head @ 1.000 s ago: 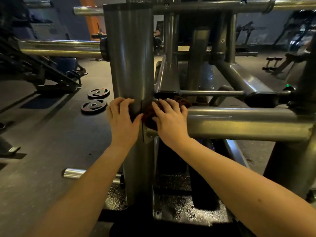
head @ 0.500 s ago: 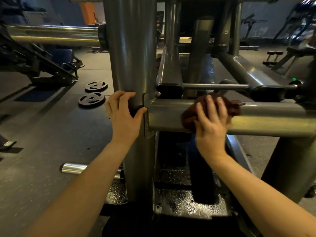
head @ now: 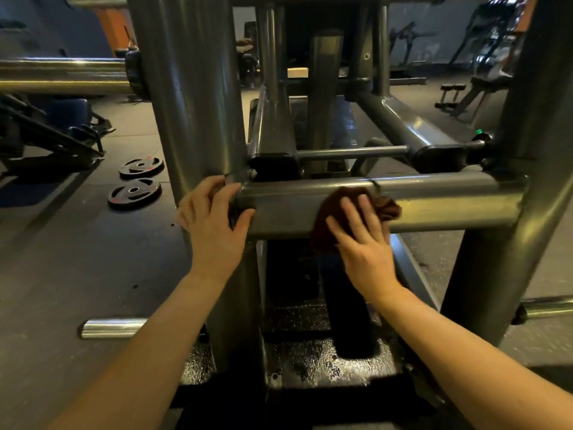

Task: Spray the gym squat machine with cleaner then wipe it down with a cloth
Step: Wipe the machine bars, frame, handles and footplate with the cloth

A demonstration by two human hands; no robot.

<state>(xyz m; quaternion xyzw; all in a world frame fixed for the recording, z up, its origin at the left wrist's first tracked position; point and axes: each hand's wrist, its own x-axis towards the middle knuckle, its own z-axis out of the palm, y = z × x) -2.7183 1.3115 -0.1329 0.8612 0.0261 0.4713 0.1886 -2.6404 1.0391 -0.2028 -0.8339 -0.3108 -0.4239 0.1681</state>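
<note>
Wipe-down stage, by the look of it. Cloth (head: 386, 207): dark brown, bunched up, pinned to the front of the crossbar (head: 449, 200) around mid-span, under the right hand (head: 362, 246), with fingers (head: 350, 218) spread and fairly straight. Pressing flat rather than clutching. Left hand (head: 214, 221) well apart from it, laid on the upright (head: 192, 103) right at the joint with the crossbar, thumb out toward the bar end. Bracing, not holding anything loose.

Handling-wise: soft, light, floppy, maybe a bit damp, so likely to slide or roll up on smooth painted steel unless kept under a flat palm. Best hold: palm on the middle of the wad, loose edges tucked in. As for the machine (head: 403, 125): heavy welded tube, stiff, not going anywhere, fine to lean on. Glossy though, so possibly slick where wet.

Labels or brands: none readable anywhere on the frame. Red marks on the plates (head: 135, 192) lying on the floor (head: 62, 259), too small to make out.
</note>
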